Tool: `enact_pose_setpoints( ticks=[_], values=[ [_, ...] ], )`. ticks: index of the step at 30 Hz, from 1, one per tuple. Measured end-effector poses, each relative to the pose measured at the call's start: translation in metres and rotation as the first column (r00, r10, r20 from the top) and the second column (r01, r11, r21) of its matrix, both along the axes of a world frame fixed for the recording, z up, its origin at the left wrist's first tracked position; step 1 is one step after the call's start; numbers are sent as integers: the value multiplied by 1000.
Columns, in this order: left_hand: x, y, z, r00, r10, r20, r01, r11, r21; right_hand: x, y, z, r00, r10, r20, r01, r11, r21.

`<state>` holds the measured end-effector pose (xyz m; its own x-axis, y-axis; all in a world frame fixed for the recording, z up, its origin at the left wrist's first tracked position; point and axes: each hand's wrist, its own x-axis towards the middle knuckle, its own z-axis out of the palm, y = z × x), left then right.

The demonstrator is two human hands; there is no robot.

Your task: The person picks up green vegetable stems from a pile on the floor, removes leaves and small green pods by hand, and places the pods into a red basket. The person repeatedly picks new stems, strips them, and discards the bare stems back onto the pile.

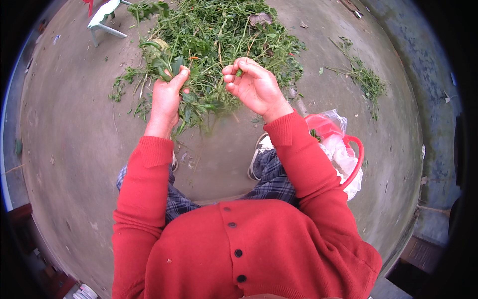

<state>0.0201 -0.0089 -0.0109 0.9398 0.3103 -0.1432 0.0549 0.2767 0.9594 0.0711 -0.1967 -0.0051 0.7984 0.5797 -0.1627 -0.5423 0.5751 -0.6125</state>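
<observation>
My left hand is closed around the stems of a leafy green chili pepper plant, with a few green peppers among its leaves. To its right, my right hand is raised with curled fingers and holds a small green chili pepper at the fingertips. Beyond both hands a large heap of cut pepper plants lies on the concrete floor, with a few red and orange peppers in it. A red-handled container lined with a pale plastic bag stands by my right forearm, partly hidden; something green shows inside.
Loose plant sprigs lie on the floor at the right. A pale green plastic stool is at the upper left. My shoes are on the floor below the heap. A low raised edge runs along the right side.
</observation>
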Motion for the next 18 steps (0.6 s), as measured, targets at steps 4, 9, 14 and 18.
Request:
enact_pose_setpoints(
  ticks=[4, 9, 14, 18],
  values=[
    [7, 15, -3, 987, 158, -27, -161, 978, -132, -9, 1, -2, 992, 127, -4, -124, 962, -244],
    [7, 16, -4, 989, 143, -35, -147, 973, -180, -24, 20, -6, 845, 306, 438, 39, 783, -621],
    [2, 7, -2, 999, -26, 31, 29, 996, -82, -20, 22, -3, 807, 232, 543, 179, 780, -600],
    [-2, 3, 4, 976, -216, 19, 214, 974, 80, -14, 17, 0, 841, 135, 525, 248, 765, -594]
  ],
)
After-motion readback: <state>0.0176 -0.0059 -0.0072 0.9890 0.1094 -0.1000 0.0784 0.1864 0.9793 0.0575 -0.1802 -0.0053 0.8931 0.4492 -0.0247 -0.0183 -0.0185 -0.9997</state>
